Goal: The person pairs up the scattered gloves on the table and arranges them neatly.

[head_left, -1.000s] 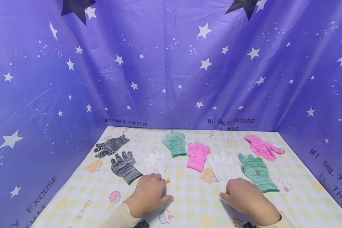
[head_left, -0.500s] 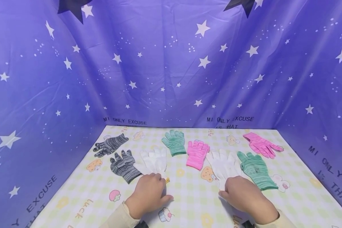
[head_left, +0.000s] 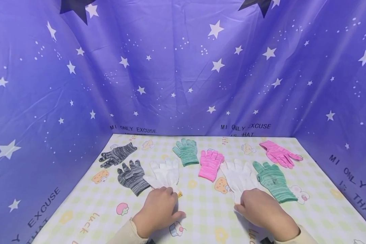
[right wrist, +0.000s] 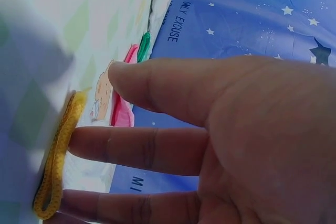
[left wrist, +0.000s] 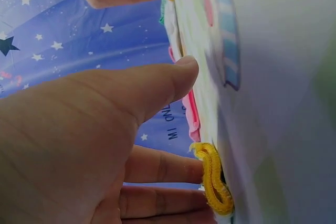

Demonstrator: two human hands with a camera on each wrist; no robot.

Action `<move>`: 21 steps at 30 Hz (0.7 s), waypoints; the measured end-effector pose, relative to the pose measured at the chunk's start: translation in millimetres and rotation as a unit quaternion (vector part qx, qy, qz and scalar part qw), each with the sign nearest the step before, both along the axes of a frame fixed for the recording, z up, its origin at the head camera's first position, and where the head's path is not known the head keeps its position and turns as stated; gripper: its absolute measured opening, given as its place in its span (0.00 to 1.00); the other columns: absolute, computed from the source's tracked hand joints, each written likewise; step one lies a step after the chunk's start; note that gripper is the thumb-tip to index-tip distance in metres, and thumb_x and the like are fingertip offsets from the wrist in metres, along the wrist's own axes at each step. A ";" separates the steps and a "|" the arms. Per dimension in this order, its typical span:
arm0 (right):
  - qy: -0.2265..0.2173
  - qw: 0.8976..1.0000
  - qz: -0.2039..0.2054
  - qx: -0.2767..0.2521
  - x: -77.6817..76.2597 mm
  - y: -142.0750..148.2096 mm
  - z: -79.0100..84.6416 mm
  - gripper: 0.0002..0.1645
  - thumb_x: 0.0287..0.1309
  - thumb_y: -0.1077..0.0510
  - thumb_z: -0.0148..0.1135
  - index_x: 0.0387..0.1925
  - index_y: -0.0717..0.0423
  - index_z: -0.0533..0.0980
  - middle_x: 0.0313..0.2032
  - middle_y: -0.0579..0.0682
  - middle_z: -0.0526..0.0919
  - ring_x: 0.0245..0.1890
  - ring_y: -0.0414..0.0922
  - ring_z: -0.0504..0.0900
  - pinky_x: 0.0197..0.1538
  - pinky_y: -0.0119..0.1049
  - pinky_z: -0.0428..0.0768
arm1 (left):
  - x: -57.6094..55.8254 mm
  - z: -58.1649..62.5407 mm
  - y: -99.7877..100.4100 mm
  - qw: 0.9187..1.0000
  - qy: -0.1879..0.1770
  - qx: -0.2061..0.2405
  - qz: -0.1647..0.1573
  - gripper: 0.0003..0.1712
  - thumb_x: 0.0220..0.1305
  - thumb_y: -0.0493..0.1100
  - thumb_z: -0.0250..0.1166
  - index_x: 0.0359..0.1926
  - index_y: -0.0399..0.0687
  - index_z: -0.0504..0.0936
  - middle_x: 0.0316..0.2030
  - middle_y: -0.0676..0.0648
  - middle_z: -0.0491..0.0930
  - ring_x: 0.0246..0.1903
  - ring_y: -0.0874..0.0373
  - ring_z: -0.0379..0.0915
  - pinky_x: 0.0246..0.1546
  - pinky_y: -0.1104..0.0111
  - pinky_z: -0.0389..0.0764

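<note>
My left hand [head_left: 158, 211] rests at the cuff end of a white knit glove [head_left: 166, 171], left of centre in the head view. Its fingers touch the glove beside the yellow cuff hem [left wrist: 212, 182] in the left wrist view, while the thumb stands apart. A second white glove [head_left: 238, 174] lies right of centre, fingers pointing away. On its cuff end is my right hand [head_left: 262, 211]. The right wrist view has those fingers reaching straight to another yellow hem [right wrist: 58, 156], thumb off to one side. Both gloves lie flat, their cuffs partly hidden by the hands.
Two grey-black gloves [head_left: 131, 178] lie at the left. Between the white gloves are a green glove [head_left: 186, 152] and a pink glove [head_left: 211, 166]. Another green glove [head_left: 276, 183] and pink glove [head_left: 280, 155] lie right. Starry purple curtains [head_left: 183, 67] surround the checked table [head_left: 198, 217].
The head view has tilted a little, so the gloves sit slightly higher in it. Both hands keep their places at the white gloves' cuffs.
</note>
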State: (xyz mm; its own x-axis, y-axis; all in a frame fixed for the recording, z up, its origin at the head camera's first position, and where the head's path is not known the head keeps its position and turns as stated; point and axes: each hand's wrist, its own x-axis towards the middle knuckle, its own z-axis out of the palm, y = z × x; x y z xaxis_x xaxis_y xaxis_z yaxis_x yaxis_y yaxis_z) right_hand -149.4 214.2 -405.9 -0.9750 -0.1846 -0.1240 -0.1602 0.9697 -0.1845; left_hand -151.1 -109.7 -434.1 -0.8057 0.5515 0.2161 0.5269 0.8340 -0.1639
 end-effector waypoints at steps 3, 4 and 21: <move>0.003 1.000 0.001 -0.002 0.4 0.1 -0.5 0.14 0.59 0.46 0.73 0.23 0.48 0.84 0.18 0.40 0.76 0.21 0.41 0.70 0.34 0.43 0.74 | 1.1 -0.8 -0.4 1.000 0.005 0.001 -0.002 0.34 0.58 0.76 0.66 0.32 0.49 0.85 0.27 0.53 0.78 0.26 0.57 0.74 0.29 0.63 0.78; 0.004 1.000 0.001 -0.002 0.5 0.1 -0.6 0.14 0.59 0.46 0.73 0.23 0.48 0.84 0.18 0.40 0.76 0.21 0.41 0.70 0.34 0.43 0.74 | 1.2 -1.0 -0.4 1.000 0.005 0.002 -0.002 0.34 0.58 0.76 0.66 0.33 0.48 0.85 0.27 0.53 0.78 0.26 0.57 0.74 0.29 0.63 0.79; 0.004 1.000 0.001 -0.004 2.6 1.2 0.7 0.14 0.58 0.46 0.73 0.23 0.48 0.84 0.19 0.39 0.77 0.21 0.41 0.71 0.35 0.43 0.75 | 4.3 1.4 1.7 1.000 0.004 0.004 -0.005 0.34 0.57 0.76 0.67 0.32 0.49 0.85 0.27 0.53 0.78 0.25 0.57 0.72 0.27 0.63 0.78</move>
